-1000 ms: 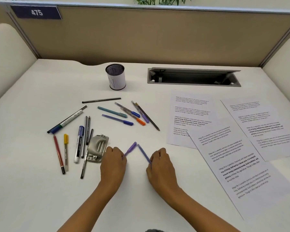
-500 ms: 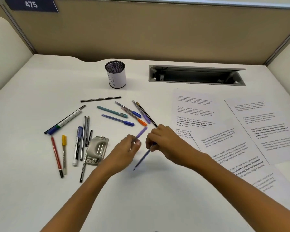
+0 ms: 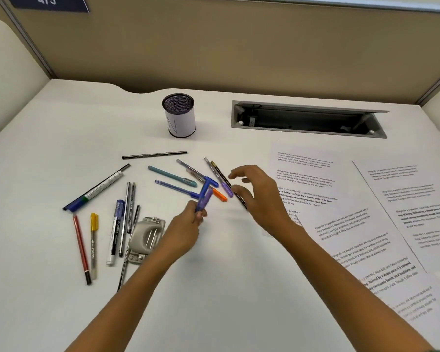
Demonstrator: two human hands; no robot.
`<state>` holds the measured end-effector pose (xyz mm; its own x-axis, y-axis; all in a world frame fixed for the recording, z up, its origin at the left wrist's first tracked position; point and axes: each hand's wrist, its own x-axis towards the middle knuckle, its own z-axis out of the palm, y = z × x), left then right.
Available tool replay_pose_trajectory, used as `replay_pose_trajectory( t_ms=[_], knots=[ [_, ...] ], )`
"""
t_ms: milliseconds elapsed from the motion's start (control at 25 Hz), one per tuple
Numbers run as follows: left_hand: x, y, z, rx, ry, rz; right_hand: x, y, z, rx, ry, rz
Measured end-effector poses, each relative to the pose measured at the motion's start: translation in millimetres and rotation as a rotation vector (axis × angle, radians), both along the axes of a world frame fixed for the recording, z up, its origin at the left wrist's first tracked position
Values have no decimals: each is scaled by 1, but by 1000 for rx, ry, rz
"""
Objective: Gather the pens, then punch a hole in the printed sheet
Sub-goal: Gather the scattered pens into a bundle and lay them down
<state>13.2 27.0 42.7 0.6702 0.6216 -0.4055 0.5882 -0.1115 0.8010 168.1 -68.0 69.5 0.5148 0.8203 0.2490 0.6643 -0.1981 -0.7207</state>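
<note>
At the far left, loose pens are lying in a fan on the white table. Most are pointing roughly away from the person, and a grey hole punch is sitting just beside the fan's right edge.

Next along, the left grip is pinching what looks like two purple-blue pens by their near ends, so they are sticking up and away over the middle cluster. That cluster is lying just beyond the left grip: a teal pen, a blue pen and an orange-capped pen.

The right grip is hovering released, fingers spread and holding nothing, directly over a purple-capped pen and a black pen. These two are lying side by side, their long axes running from far-left to near-right and passing under the fingertips. The right grip is clearly the nearer one, so it is probably lining up to close across them.

To its right, the printed sheets are lying overlapped, with no punched hole showing. Farther back, a mesh pen cup is standing upright beside an open cable tray, and a tan partition is closing off the booth.
</note>
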Motion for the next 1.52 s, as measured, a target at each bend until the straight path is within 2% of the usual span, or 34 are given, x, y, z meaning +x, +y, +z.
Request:
replay_pose_trajectory(
  t_ms=[120, 200, 240, 360, 600, 720, 920, 1040, 1120, 1200, 1400, 1520],
  knots=[
    [5, 42, 1, 351, 59, 21, 8, 10, -16, -57, 75, -177],
    [12, 71, 3, 629, 74, -47, 14, 19, -28, -158, 101, -216],
    [17, 84, 2, 703, 100, -83, 16, 23, -34, -230, 95, -216],
    [31, 109, -5, 711, 203, -143, 18, 36, -48, -412, 46, -184],
    [41, 127, -16, 817, 280, -274, 11, 55, -61, -565, -166, -123],
    [39, 127, -23, 900, 351, -414, 5, 66, -65, -582, -293, -118],
    [27, 125, -36, 990, 231, -481, 7, 83, -63, -585, -288, -95],
    [21, 124, -36, 1119, 187, -564, 7, 78, -63, -637, -418, -92],
    [18, 124, -33, 1211, 162, -626, 7, 72, -64, -665, -428, -107],
    [20, 123, -29, 1204, 92, -606, 10, 65, -64, -682, -414, -120],
    [39, 120, -18, 948, 64, -472, 8, 48, -54, -740, -643, -45],
    [57, 130, -23, 873, 161, -528, 15, 43, -55, -736, -518, 29]
  ],
)
